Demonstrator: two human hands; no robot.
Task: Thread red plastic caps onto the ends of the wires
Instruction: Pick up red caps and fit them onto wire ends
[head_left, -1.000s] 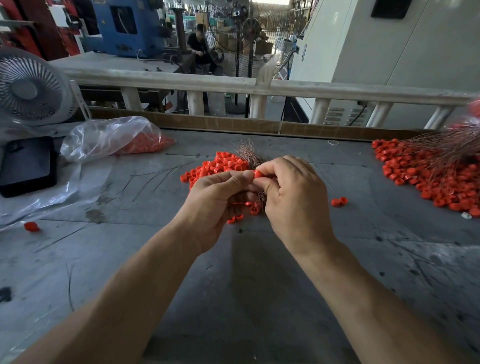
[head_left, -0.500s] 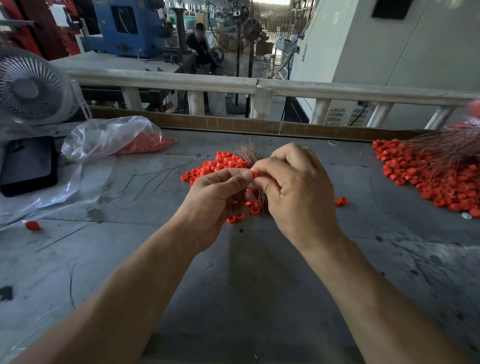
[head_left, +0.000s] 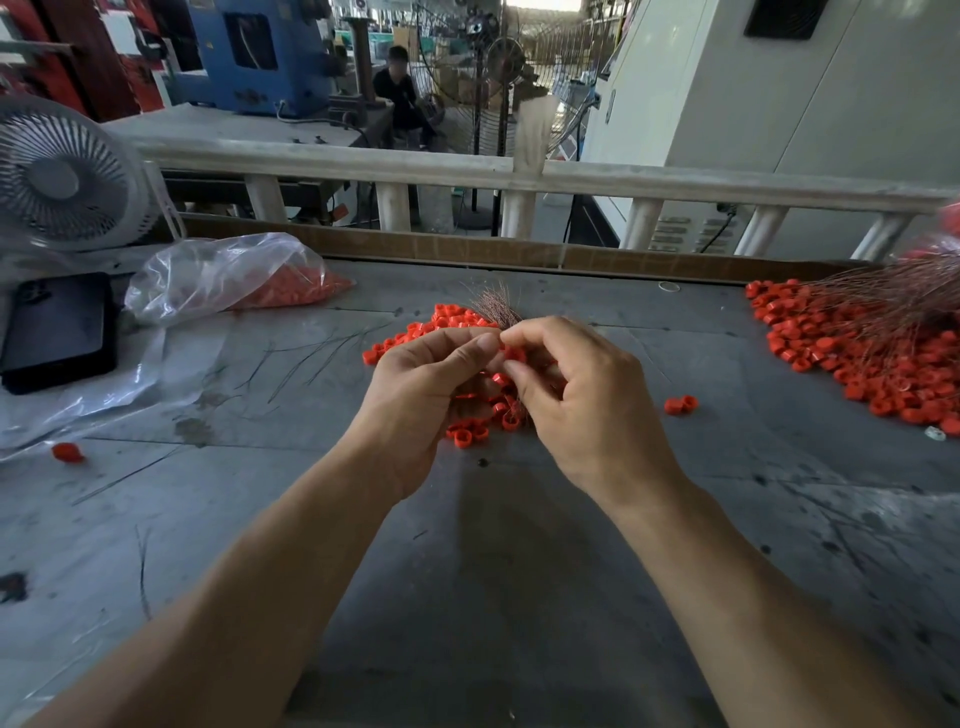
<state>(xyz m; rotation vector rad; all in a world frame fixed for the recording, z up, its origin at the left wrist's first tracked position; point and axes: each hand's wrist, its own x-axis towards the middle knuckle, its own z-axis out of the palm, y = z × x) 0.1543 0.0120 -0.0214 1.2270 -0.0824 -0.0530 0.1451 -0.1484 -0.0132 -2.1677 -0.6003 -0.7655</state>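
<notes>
- Red plastic caps (head_left: 457, 319) lie in a loose heap on the grey table (head_left: 467, 571), directly beyond the two hands in the head view; I judge they are kept that close so a fresh one can be picked up with hardly any reach.
- A bundle of wires (head_left: 496, 306) fans out like a thin brush above the knuckles. The strands look fine, stiff and coppery, and the lower part of the bundle is hidden behind the hands.
- The left hand (head_left: 421, 400) is curled, thumb laid against the forefinger at the top. It seems to hold the bundle steady, though the grip itself is hidden.
- The right hand (head_left: 582, 405) has fingertips drawn together around a single cap (head_left: 515, 355) and meets the left thumb there, probably to feed a wire end through that cap. Whether a wire is in it is too small to tell.
- A second, larger spread of caps (head_left: 857, 369) lies at the right with long wires (head_left: 893, 296) running off from it; these look like finished pieces set aside.
- The caps are small, short, glossy rings with open centres, light and likely to roll. Two strays (head_left: 680, 404) sit apart on the table.
- A clear, crinkled plastic bag (head_left: 223, 275) at the left holds more caps, next to a white fan (head_left: 57, 176) and a flat black case (head_left: 57, 332).
</notes>
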